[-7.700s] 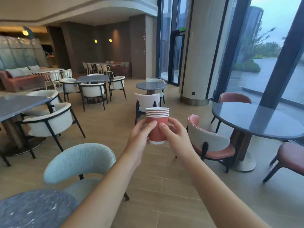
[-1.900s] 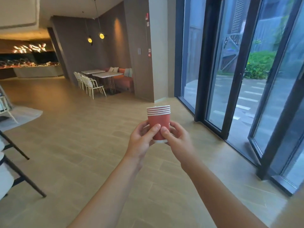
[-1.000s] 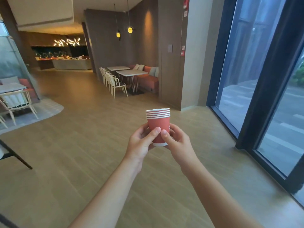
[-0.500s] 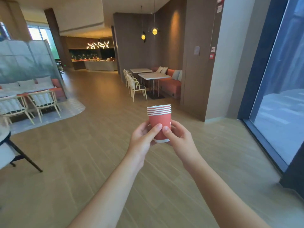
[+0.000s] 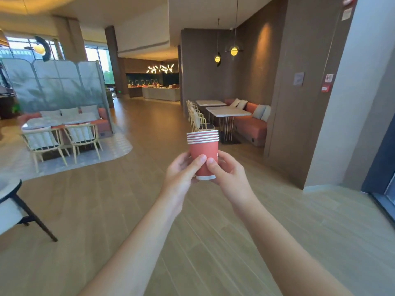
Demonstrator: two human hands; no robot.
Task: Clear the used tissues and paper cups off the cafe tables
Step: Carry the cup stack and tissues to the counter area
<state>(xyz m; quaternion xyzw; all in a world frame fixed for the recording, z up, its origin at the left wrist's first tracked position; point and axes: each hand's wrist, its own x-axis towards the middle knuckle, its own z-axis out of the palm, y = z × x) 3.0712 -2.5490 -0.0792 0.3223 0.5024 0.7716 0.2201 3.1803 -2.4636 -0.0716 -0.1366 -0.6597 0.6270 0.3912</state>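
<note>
Both hands, left hand [image 5: 181, 174] and right hand [image 5: 229, 176], have fingers clamped round a nested stack of paper cups [image 5: 203, 153], upright. Collection appears well advanced; disposal remains, and no tissues are visible.

So there's a nested stack of red paper cups with white rims [image 5: 203, 152], held upright out in front at about chest level, well above the wooden floor. Looks like five or six white rolled rims bunched tightly at the top, one inside the other, tilted just a touch. Only the outermost cup's red wall shows in full, with a narrow white band round its base. There's a small pale mark on its right side, too small to read. Can't see inside the top cup from this angle.
</note>
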